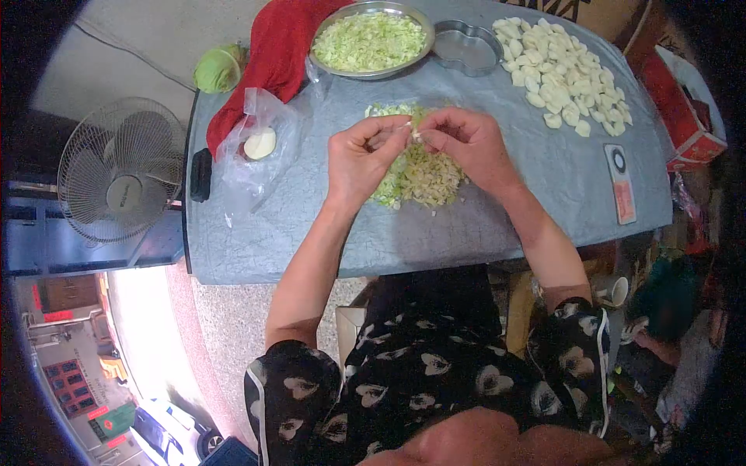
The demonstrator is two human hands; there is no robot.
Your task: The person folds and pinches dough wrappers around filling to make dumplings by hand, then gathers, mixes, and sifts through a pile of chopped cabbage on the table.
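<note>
Item in hand: a small pale dumpling piece, which I see pinched between the fingertips of both hands, held just above the pile of chopped filling on the table.
Left hand: fingers curled, tips pinching the piece from the left.
Right hand: fingers bent, tips pinching the same piece from the right; the two hands touch at the fingertips.
Beyond the pile: a metal bowl of shredded greens, and just beside it an empty heart-shaped metal tin.
Far right of the table: rows of pale folded dumplings; nearer the edge, a flat card-like object.
Left of the pile: a clear plastic bag with a round white item inside; a red cloth; a green cabbage.
Off the table, left: a standing fan.
</note>
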